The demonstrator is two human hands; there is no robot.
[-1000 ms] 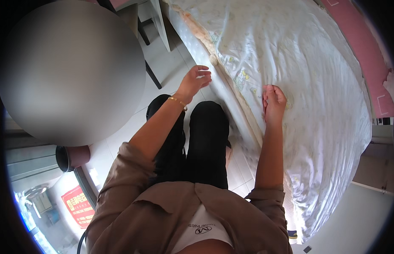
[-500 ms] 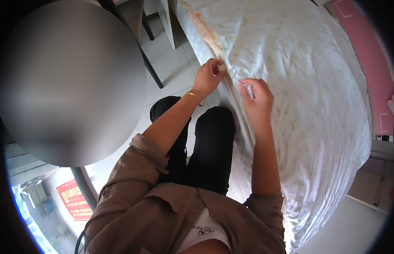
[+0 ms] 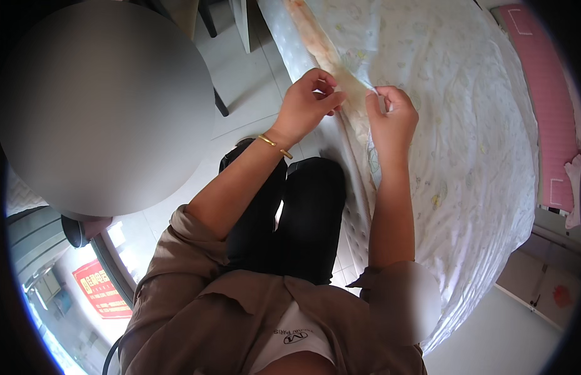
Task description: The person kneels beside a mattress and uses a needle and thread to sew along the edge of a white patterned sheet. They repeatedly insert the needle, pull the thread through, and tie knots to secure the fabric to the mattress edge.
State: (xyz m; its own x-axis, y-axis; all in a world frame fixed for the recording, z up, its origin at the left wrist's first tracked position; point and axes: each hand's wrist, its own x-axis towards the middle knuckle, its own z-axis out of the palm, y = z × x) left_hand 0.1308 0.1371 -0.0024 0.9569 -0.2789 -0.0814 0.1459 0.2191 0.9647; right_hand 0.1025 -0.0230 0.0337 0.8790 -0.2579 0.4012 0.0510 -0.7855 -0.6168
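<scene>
A white cover with a faint leaf print [image 3: 453,137] lies spread over the bed, like a duvet cover. Along its left side, a peach fluffy quilt layer [image 3: 318,47] shows beneath the drawn-back edge. Between thumb and fingers, my right hand [image 3: 393,115] pinches that cover edge, pulling it into a small peak. My left hand [image 3: 309,103] hovers close beside it over the peach layer. Its fingers are bent, with thumb and forefinger apart and nothing visible between them. A gold bracelet [image 3: 275,146] circles my left wrist.
The pale dotted side of the bed [image 3: 290,47] runs past my knees [image 3: 312,206]. A pink padded panel [image 3: 540,106] borders the bed's far right. Dark furniture legs [image 3: 220,103] stand on the tiled floor [image 3: 247,94]. A large grey blur hides the upper left.
My right hand has moved up and slightly right, lifting the cover edge and exposing more of the peach layer. The left hand's fingers have loosened; the small white thing in them no longer shows.
</scene>
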